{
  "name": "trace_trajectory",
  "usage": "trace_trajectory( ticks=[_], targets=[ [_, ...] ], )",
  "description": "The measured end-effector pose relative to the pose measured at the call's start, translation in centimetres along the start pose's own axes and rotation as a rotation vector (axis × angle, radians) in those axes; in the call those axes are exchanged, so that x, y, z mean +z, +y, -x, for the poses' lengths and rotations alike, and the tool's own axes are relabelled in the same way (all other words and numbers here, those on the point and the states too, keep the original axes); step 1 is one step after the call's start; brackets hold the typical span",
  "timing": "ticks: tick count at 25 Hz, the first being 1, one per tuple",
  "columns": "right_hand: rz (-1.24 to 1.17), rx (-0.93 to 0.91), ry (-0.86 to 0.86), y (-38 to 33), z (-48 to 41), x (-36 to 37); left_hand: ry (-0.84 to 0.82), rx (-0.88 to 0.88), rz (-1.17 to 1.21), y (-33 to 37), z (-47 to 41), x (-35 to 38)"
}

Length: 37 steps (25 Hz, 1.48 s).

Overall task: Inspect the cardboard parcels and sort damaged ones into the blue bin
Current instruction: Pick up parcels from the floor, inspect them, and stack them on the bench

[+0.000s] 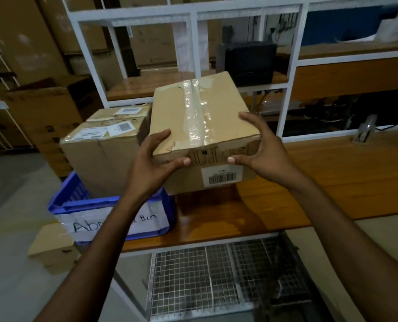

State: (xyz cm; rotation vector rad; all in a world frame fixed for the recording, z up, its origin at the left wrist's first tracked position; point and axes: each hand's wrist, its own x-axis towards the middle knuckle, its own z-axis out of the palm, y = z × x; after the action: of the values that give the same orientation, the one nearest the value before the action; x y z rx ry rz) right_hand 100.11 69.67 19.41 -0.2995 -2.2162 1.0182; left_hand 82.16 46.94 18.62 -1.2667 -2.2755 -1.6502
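The wooden bench (pixel 332 182) carries a blue bin (pixel 77 194) at its left end. A white sheet (pixel 147 221) on the bin's front has handwriting: "Ab" and "Bin" can be read, and the left forearm hides the middle. A large parcel (pixel 105 159) with blurred shipping labels stands in the bin. Above the bench's left part is a smaller parcel (pixel 193 117). The left hand (pixel 151 163) grips its near left corner and the right hand (pixel 260 149) its near right corner. A barcode label (pixel 222 175) is on its front.
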Motion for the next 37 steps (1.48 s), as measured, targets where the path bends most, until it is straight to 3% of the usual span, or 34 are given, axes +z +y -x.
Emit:
trace_trajectory(
  ticks=[15, 30, 37],
  targets=[
    [-0.070, 0.064, 0.019, 13.0, -15.4, 5.9, -0.005, 0.004, -0.271, -9.7, -14.9, 4.1],
    [-0.030, 0.096, -0.063, 14.5, -17.7, 4.7, 0.035, 0.017, -0.230, -10.4, -16.0, 5.4],
    [-0.066, 0.117, -0.019, 14.5, -17.7, 4.8, 0.039, 0.015, -0.196, -10.0, -16.0, 5.6]
  ],
)
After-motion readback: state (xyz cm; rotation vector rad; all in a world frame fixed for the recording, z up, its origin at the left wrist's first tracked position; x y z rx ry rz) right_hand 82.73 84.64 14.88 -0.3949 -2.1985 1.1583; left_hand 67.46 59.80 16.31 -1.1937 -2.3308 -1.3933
